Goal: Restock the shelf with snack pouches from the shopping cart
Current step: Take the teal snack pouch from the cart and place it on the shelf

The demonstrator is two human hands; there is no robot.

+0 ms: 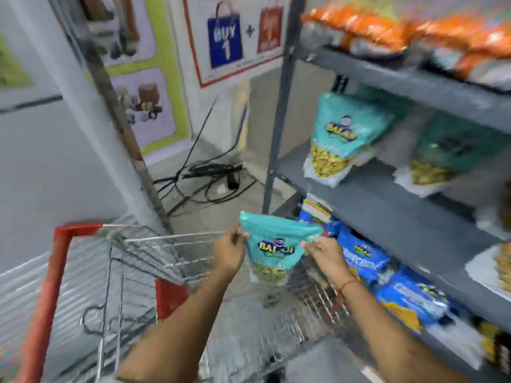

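Observation:
A teal snack pouch (272, 246) hangs upright above the wire shopping cart (143, 261), held by its top corners. My left hand (231, 251) pinches its left edge and my right hand (325, 252) pinches its right edge. The grey metal shelf (387, 208) stands to the right. On its middle board two more teal pouches (341, 139) (448, 158) stand upright. The cart's inside below the pouch looks blurred.
Orange bags (387, 26) fill the top board and blue bags (367, 258) the lower one. A tangle of black cables (210, 181) lies on the floor by the wall. The cart's red frame (52, 272) is at the left.

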